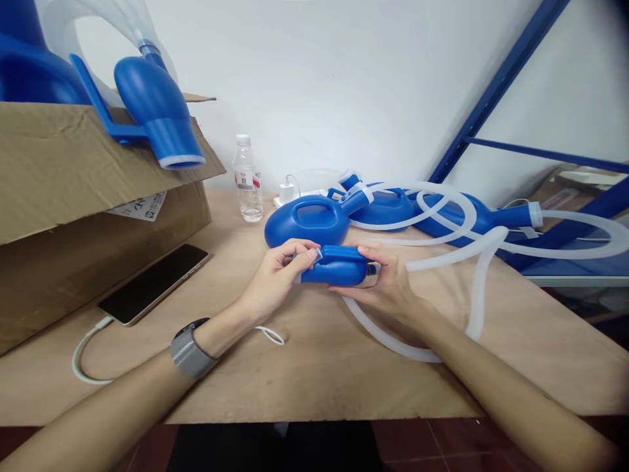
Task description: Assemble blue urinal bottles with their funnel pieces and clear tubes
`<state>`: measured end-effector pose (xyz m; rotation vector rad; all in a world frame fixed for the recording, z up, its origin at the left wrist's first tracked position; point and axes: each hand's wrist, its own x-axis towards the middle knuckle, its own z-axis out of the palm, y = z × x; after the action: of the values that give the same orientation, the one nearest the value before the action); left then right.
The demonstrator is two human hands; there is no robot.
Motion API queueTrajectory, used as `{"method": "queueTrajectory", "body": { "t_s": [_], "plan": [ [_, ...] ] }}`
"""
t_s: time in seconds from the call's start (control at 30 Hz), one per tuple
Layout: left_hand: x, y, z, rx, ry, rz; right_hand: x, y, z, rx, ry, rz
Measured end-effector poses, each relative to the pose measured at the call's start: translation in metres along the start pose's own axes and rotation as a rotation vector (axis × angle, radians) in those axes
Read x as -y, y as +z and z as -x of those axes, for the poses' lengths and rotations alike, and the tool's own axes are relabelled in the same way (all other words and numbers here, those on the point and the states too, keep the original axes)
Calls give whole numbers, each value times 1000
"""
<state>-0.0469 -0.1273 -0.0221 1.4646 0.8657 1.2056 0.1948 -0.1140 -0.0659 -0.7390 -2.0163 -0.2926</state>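
Note:
My left hand and my right hand hold a blue plastic urinal funnel between them, low over the table. Its side handle faces up. My left thumb and fingers pinch at the funnel's left end, where a small whitish piece shows between them; what it is I cannot make out. My right fingers wrap around the right end, beside a dark connector. A translucent hose loops on the table beneath my right forearm. Just behind stands a blue urinal bottle with a handle hole.
Further blue bottles with coiled white hoses lie at the back right, near a blue metal rack. A cardboard box bearing another funnel stands left, by a phone on a cable. A water bottle stands behind.

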Motion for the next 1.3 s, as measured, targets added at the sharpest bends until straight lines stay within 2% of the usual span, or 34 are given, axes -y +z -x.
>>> {"method": "queueTrajectory", "body": {
  "t_s": [0.2, 0.33, 0.57, 0.7, 0.8, 0.93, 1.1, 1.3],
  "plan": [
    [5, -1, 0, 8, -24, 23, 1, -2, 0, 72, 13, 53],
    [8, 1, 1, 11, -23, 73, 1, -3, -1, 76, -38, 16],
    [16, 4, 4, 10, -77, 142, 1, -6, -3, 198, 17, 1],
    [17, 5, 4, 8, -86, 204, 3, -4, -2, 185, 18, -29],
    [15, 5, 4, 3, -98, 230, 0, 0, -1, 119, 46, -85],
    [15, 4, 3, 10, -73, 238, -4, 5, 0, 46, -6, -107],
    [15, 3, 2, 34, -20, 169, 0, 4, -2, 66, 13, -95],
    [12, 6, 4, 23, 32, 139, 17, -5, -14, 151, 16, -78]
  ]
}}
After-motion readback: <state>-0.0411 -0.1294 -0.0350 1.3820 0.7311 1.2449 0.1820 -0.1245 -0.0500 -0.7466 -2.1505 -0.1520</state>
